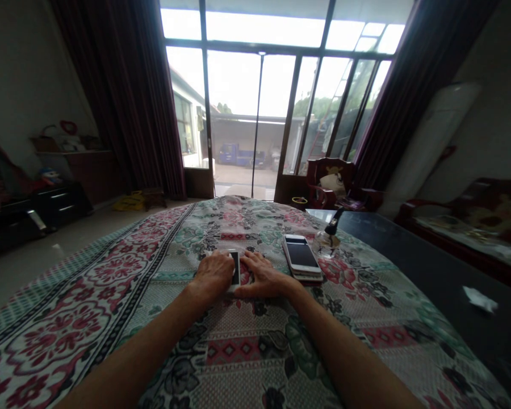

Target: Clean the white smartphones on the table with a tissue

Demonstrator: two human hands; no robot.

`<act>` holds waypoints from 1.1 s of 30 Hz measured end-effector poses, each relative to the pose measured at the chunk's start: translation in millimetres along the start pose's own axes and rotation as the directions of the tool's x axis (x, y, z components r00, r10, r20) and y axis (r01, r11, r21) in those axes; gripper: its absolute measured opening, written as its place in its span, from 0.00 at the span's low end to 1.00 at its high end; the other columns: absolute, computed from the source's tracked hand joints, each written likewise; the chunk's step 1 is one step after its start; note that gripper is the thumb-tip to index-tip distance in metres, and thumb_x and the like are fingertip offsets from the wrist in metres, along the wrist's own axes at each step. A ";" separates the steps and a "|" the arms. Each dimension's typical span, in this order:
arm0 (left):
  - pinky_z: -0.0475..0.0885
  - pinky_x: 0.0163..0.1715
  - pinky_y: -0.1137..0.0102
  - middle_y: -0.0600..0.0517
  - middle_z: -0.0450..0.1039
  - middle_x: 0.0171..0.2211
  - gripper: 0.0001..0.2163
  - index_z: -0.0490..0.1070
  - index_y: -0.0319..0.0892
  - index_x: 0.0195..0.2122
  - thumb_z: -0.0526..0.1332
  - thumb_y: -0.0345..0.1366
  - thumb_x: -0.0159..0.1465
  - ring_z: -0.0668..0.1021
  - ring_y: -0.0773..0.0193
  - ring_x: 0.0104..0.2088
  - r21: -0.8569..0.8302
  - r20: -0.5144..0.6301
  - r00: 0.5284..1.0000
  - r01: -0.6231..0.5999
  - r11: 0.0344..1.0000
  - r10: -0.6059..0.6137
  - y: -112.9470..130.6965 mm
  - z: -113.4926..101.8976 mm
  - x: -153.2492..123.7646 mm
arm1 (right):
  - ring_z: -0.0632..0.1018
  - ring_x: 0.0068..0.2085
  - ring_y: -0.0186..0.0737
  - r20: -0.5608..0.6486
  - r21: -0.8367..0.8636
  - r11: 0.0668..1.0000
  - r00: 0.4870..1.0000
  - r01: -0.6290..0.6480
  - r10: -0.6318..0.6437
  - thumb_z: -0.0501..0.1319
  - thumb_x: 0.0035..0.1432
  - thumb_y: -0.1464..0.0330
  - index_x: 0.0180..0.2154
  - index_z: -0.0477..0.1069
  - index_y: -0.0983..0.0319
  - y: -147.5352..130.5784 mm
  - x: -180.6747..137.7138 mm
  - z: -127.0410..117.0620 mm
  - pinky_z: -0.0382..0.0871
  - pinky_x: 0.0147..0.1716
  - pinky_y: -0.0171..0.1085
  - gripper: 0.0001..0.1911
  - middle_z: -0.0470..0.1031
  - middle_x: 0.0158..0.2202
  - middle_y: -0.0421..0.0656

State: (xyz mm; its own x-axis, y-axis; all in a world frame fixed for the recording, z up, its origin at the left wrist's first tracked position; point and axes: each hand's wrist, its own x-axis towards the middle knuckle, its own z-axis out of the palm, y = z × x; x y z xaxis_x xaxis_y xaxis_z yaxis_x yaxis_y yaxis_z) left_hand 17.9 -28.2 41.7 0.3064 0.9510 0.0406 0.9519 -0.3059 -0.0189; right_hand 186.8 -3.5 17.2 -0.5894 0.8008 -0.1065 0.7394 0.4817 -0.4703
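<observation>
A white-framed smartphone (236,271) with a dark screen lies flat on a patterned cloth, between my two hands. My left hand (213,271) rests over its left part with the fingers curled down. A small white bit shows at those fingertips, too little to name. My right hand (264,275) lies low on the cloth along the phone's right side, fingers stretched and the thumb near its lower edge. To the right, another white smartphone (303,255) lies on top of a further phone. Behind that pile stands a clear bottle (325,244) with a black pump top.
The floral tablecloth (247,341) covers the rounded surface under my arms. A dark table (430,278) adjoins on the right, with a crumpled white tissue (480,299) on it. Beyond are a wooden chair (315,176), glass doors (255,130) and dark curtains (123,85).
</observation>
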 end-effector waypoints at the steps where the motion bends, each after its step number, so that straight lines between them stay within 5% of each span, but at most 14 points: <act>1: 0.68 0.38 0.66 0.42 0.73 0.40 0.13 0.76 0.39 0.35 0.51 0.27 0.63 0.74 0.55 0.42 0.021 -0.010 1.000 0.005 1.000 -0.005 -2.4 0.7 1.2 | 0.40 0.69 0.56 0.000 -0.001 1.000 1.000 -0.001 0.001 0.64 0.43 0.42 0.66 0.47 0.62 0.5 0.4 0.5 0.38 0.66 0.51 0.57 0.38 0.70 0.51; 9: 0.68 0.38 0.68 0.45 0.74 0.41 0.14 0.75 0.41 0.39 0.51 0.25 0.62 0.74 0.56 0.43 -0.010 -0.131 0.990 0.056 0.998 -0.057 -33.5 12.1 10.6 | 0.39 0.69 0.56 -0.004 0.000 1.000 1.000 0.000 0.000 0.64 0.43 0.40 0.67 0.46 0.62 2.9 1.6 2.3 0.37 0.66 0.51 0.58 0.36 0.70 0.51; 13: 0.68 0.38 0.67 0.44 0.73 0.42 0.14 0.75 0.40 0.39 0.50 0.24 0.62 0.73 0.55 0.44 0.038 -0.093 0.993 0.072 0.997 -0.068 -23.0 7.9 6.4 | 0.39 0.69 0.56 0.000 0.001 1.000 1.000 -0.001 0.001 0.64 0.43 0.41 0.67 0.46 0.62 1.7 0.9 1.0 0.37 0.66 0.51 0.58 0.36 0.70 0.52; 19: 0.68 0.41 0.66 0.42 0.73 0.40 0.09 0.75 0.38 0.38 0.56 0.29 0.62 0.73 0.54 0.44 0.034 -0.025 0.996 -0.086 0.996 0.087 4.6 2.5 0.1 | 0.39 0.69 0.56 -0.005 -0.005 1.000 1.000 0.009 -0.009 0.63 0.43 0.40 0.66 0.48 0.63 1.5 0.4 1.4 0.37 0.65 0.51 0.57 0.38 0.70 0.52; 27: 0.67 0.39 0.69 0.46 0.74 0.42 0.14 0.76 0.43 0.39 0.52 0.26 0.62 0.73 0.58 0.42 -0.029 -0.112 0.994 0.018 0.999 -0.021 -31.5 12.7 10.9 | 0.40 0.69 0.57 -0.025 -0.013 1.000 1.000 0.007 -0.007 0.64 0.42 0.40 0.66 0.48 0.61 3.2 2.5 3.8 0.39 0.65 0.52 0.57 0.38 0.70 0.50; 33: 0.67 0.38 0.69 0.45 0.74 0.40 0.13 0.76 0.41 0.35 0.52 0.26 0.61 0.73 0.58 0.41 -0.008 -0.059 0.998 0.001 1.000 -0.002 -23.8 4.4 2.0 | 0.39 0.69 0.56 -0.018 -0.010 1.000 1.000 -0.003 0.003 0.64 0.42 0.40 0.66 0.47 0.60 3.7 2.3 4.0 0.38 0.65 0.53 0.57 0.38 0.70 0.49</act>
State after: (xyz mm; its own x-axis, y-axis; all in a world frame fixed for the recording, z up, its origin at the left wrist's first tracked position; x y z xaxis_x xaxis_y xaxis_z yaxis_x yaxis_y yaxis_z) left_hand -4.1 -18.8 37.8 0.3047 0.9472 0.0997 0.9522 -0.3052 -0.0107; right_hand 186.9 -1.3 11.8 -0.5814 0.8084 -0.0920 0.7445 0.4829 -0.4611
